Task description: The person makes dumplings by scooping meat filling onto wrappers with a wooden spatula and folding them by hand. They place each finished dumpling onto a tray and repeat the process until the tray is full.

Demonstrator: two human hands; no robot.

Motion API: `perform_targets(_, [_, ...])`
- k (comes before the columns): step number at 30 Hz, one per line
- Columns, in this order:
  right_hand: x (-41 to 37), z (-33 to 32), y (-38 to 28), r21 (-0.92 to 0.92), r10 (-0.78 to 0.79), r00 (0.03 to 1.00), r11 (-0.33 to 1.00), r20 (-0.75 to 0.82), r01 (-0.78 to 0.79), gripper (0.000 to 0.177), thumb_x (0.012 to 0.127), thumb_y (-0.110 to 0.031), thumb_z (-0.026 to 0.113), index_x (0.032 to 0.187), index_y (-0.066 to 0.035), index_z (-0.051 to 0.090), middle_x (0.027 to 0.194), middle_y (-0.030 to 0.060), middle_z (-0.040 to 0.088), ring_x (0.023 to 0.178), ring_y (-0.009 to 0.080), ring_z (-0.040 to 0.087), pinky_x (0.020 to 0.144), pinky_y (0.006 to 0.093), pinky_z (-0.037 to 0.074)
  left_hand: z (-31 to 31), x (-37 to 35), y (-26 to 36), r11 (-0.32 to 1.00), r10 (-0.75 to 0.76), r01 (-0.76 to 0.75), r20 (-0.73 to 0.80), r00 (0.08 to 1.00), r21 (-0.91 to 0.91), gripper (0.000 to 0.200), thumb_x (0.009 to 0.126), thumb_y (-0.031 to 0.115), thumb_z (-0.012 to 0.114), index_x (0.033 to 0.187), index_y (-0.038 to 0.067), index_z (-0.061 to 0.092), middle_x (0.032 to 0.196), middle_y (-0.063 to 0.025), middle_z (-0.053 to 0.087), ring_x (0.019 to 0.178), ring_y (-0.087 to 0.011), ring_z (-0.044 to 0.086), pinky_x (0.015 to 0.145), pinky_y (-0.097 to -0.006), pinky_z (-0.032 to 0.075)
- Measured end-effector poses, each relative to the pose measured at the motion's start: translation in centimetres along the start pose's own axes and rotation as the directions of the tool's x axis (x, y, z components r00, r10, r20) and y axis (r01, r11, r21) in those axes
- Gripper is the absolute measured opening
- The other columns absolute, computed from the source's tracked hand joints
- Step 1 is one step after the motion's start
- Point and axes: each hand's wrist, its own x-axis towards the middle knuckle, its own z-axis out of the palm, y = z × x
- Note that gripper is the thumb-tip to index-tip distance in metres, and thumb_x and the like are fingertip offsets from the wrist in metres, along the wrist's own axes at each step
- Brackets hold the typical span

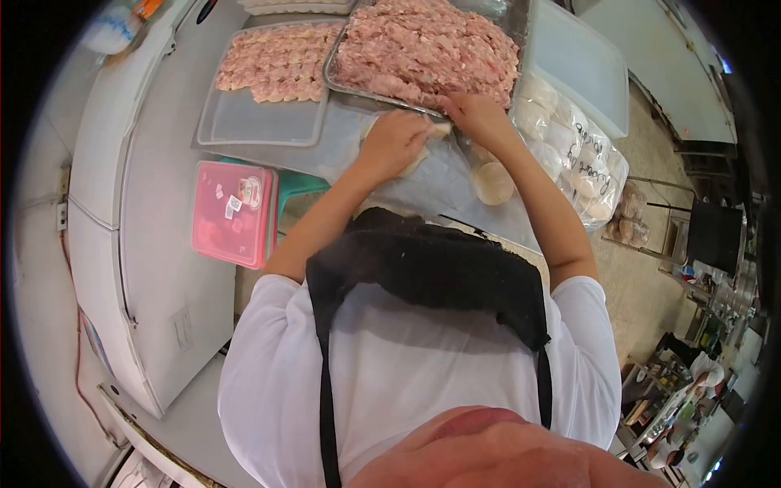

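My left hand (396, 140) is closed on a pale dough wrapper (440, 129), just in front of the meat tray. More pale dough shows under that hand. My right hand (472, 112) has its fingers bent at the near edge of a metal tray (382, 97) heaped with pink minced meat (427, 49); what its fingertips hold, if anything, is hidden. Close to my right wrist lies a stack of round dough wrappers (493, 183). To the left, a clear plastic tray (260, 130) carries rows of filled dumplings (277, 65).
Bagged round wrappers (569, 154) with handwriting lie at the right table edge, beside a translucent lid (579, 69). A pink lidded box (232, 213) stands left, below table height, near a white chest freezer (154, 244). Other people (706, 370) are far off at right.
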Motion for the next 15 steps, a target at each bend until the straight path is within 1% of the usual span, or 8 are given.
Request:
perform_targets(1, [0.5, -0.5, -0.3, -0.051, 0.003, 1.000, 0.999, -0.022, -0.004, 0.034, 0.091, -0.031, 0.049, 0.076, -0.004, 0.062, 0.075, 0.0156, 0.064, 0.070, 0.0334, 0.063, 0.059, 0.0443, 0.050, -0.6, -0.1, -0.6, 0.955, -0.182, 0.177, 0.000, 0.983, -0.239, 0.017, 0.083, 0.018, 0.063, 0.093, 0.005, 0.066, 0.089, -0.0036, 0.064, 0.085, -0.0195, 0.059, 0.075, -0.0357, 0.046])
perform_targets(3, [1.5, -2.1, -1.3, -0.154, 0.005, 0.998, 0.988, -0.058, -0.014, 0.036, 0.092, -0.034, 0.049, 0.078, -0.004, 0.062, 0.077, 0.0162, 0.063, 0.075, 0.0358, 0.061, 0.065, 0.0439, 0.049, -2.1, -1.0, -2.1, 0.611, -0.498, 0.451, 0.127, 0.858, -0.650, 0.019, 0.089, 0.020, 0.060, 0.098, 0.004, 0.066, 0.090, -0.0013, 0.064, 0.081, -0.0141, 0.060, 0.070, -0.0300, 0.047])
perform_targets(6, [3.6, -2.9, -2.6, -0.415, -0.095, 0.995, 0.905, 0.008, 0.089, 0.036, 0.092, -0.034, 0.049, 0.080, -0.003, 0.063, 0.076, 0.0171, 0.063, 0.076, 0.0368, 0.061, 0.067, 0.0448, 0.049, -6.1, -1.3, -3.2, 0.252, -0.553, 0.517, 0.316, 0.771, -0.818, 0.029, 0.095, 0.025, 0.055, 0.110, 0.001, 0.061, 0.094, -0.0007, 0.063, 0.080, -0.0087, 0.059, 0.066, -0.0225, 0.048])
perform_targets(7, [3.7, -1.9, -2.8, -0.387, -0.113, 0.992, 0.914, 0.052, 0.124, 0.036, 0.092, -0.034, 0.049, 0.080, -0.003, 0.063, 0.076, 0.0174, 0.063, 0.076, 0.0369, 0.061, 0.067, 0.0454, 0.048, -6.6, -1.6, -4.4, 0.474, -0.526, 0.529, 0.255, 0.811, -0.704, 0.033, 0.095, 0.024, 0.054, 0.116, -0.001, 0.057, 0.094, -0.0048, 0.063, 0.080, -0.0115, 0.061, 0.066, -0.0221, 0.049])
perform_targets(9, [3.3, 0.9, -2.9, -0.333, -0.146, 0.980, 0.925, 0.136, 0.184, 0.036, 0.092, -0.034, 0.050, 0.081, -0.003, 0.063, 0.075, 0.0180, 0.063, 0.076, 0.0372, 0.061, 0.066, 0.0465, 0.048, -8.4, -2.1, -5.5, 0.320, -0.553, 0.492, 0.262, 0.791, -0.810, 0.032, 0.094, 0.022, 0.055, 0.116, -0.001, 0.057, 0.094, -0.0056, 0.064, 0.081, -0.0138, 0.062, 0.066, -0.0229, 0.049])
perform_targets(12, [2.2, 1.2, -4.6, -0.095, -0.086, 0.996, 0.992, -0.024, 0.083, 0.037, 0.092, -0.035, 0.050, 0.079, -0.003, 0.062, 0.075, 0.0176, 0.063, 0.073, 0.0371, 0.061, 0.064, 0.0479, 0.047, -12.1, -1.9, -6.5, 0.113, -0.524, 0.441, 0.324, 0.787, -0.890, 0.029, 0.093, 0.021, 0.056, 0.111, -0.001, 0.060, 0.096, -0.0072, 0.065, 0.083, -0.0171, 0.064, 0.067, -0.0242, 0.050])
perform_targets(13, [2.8, 1.6, -4.3, -0.005, 0.087, 0.996, 0.996, 0.017, -0.087, 0.040, 0.093, -0.036, 0.048, 0.077, -0.002, 0.062, 0.075, 0.0180, 0.063, 0.070, 0.0377, 0.061, 0.062, 0.0487, 0.047, -13.3, -2.0, -6.8, 0.047, -0.504, 0.433, 0.353, 0.788, -0.900, 0.028, 0.093, 0.021, 0.056, 0.109, -0.001, 0.062, 0.097, -0.0078, 0.065, 0.084, -0.0181, 0.064, 0.067, -0.0246, 0.050])
perform_targets(15, [4.1, 0.4, -5.4, -0.119, 0.080, 0.997, 0.990, -0.018, -0.082, 0.042, 0.094, -0.038, 0.046, 0.076, -0.003, 0.063, 0.074, 0.0181, 0.063, 0.069, 0.0379, 0.061, 0.062, 0.0481, 0.047, -14.9, -2.2, -8.5, 0.436, -0.523, 0.443, 0.180, 0.833, -0.783, 0.027, 0.090, 0.021, 0.059, 0.103, -0.002, 0.064, 0.096, -0.0071, 0.065, 0.082, -0.0175, 0.064, 0.067, -0.0255, 0.049])
